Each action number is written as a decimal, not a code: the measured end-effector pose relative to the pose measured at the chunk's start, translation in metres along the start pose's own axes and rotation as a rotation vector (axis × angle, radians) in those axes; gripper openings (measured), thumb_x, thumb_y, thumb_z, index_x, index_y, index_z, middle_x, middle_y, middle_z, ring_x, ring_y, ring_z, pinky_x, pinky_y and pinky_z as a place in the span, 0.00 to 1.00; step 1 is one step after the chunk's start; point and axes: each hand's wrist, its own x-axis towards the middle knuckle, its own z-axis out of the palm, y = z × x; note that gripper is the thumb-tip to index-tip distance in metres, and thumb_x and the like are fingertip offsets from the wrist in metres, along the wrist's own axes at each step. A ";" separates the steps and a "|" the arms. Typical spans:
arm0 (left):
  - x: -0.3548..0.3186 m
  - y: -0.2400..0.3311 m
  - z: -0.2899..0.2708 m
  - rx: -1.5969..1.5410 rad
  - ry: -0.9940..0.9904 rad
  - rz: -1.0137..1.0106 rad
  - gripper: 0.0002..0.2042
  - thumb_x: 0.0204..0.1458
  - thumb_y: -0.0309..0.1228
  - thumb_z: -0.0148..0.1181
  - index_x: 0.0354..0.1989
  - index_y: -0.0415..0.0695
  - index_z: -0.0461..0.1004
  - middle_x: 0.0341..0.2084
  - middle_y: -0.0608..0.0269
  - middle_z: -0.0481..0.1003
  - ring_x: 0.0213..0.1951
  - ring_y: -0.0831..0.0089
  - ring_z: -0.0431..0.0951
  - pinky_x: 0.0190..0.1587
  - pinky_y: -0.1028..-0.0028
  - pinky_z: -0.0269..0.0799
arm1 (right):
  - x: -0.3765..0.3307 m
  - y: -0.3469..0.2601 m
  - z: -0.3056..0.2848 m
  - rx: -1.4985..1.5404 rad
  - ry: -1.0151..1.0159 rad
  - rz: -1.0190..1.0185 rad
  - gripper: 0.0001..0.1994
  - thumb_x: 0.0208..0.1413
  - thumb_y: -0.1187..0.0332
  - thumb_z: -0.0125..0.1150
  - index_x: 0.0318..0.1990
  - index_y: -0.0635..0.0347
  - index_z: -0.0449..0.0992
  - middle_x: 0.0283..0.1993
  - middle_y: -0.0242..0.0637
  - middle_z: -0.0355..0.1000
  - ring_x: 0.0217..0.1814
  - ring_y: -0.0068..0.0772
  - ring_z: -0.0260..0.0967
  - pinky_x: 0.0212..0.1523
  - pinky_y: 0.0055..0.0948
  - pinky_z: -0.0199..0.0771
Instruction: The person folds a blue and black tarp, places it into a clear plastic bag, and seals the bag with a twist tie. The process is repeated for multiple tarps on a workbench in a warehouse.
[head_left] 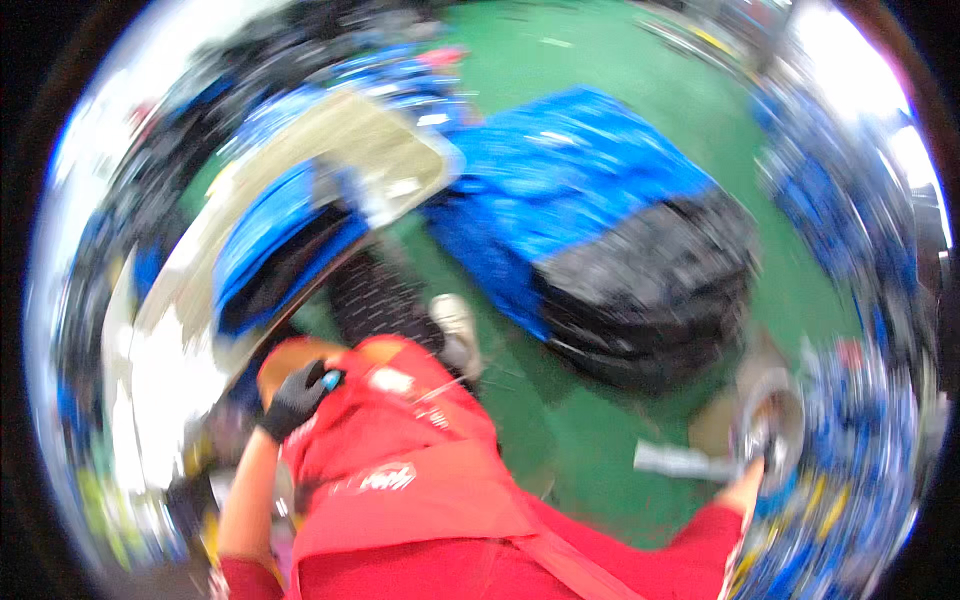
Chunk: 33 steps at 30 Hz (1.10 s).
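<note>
My left hand, in a dark glove, is closed in front of my red apron. A small bright blue thing shows at its fingertips; its kind cannot be made out. Far out to the right stretches my right arm, and my right hand is smeared by motion beside a round silvery container. Next to that hand juts a pale flat strip; whether I hold it is unclear. Blue-and-black cloth lies on the pale table to my left.
A large stack of blue and black cloth pieces rises from the green floor ahead of me. More blurred blue piles line the right side. My shoe shows between the table and the stack.
</note>
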 end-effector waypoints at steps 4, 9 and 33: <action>-0.052 -0.062 -0.006 -0.303 0.331 -0.152 0.18 0.61 0.37 0.50 0.52 0.38 0.71 0.40 0.58 0.78 0.40 0.73 0.78 0.46 0.73 0.72 | 0.048 -0.060 0.030 -0.048 -0.033 -0.058 0.16 0.56 0.70 0.53 0.52 0.64 0.67 0.52 0.47 0.69 0.52 0.41 0.65 0.55 0.36 0.63; -0.103 -0.115 0.007 -1.004 0.848 -0.293 0.14 0.59 0.36 0.55 0.47 0.40 0.71 0.31 0.56 0.77 0.32 0.66 0.80 0.36 0.71 0.77 | 0.066 -0.142 0.039 -0.045 -0.025 -0.121 0.18 0.56 0.72 0.52 0.54 0.64 0.67 0.54 0.47 0.68 0.56 0.41 0.63 0.59 0.35 0.61; 0.090 -0.072 -0.097 0.361 0.800 0.438 0.28 0.48 0.54 0.59 0.56 0.54 0.69 0.63 0.49 0.60 0.66 0.49 0.55 0.67 0.43 0.39 | -0.543 -0.974 -0.129 -0.347 -1.809 -1.755 0.42 0.45 0.48 0.70 0.64 0.62 0.62 0.60 0.40 0.67 0.59 0.34 0.64 0.62 0.33 0.61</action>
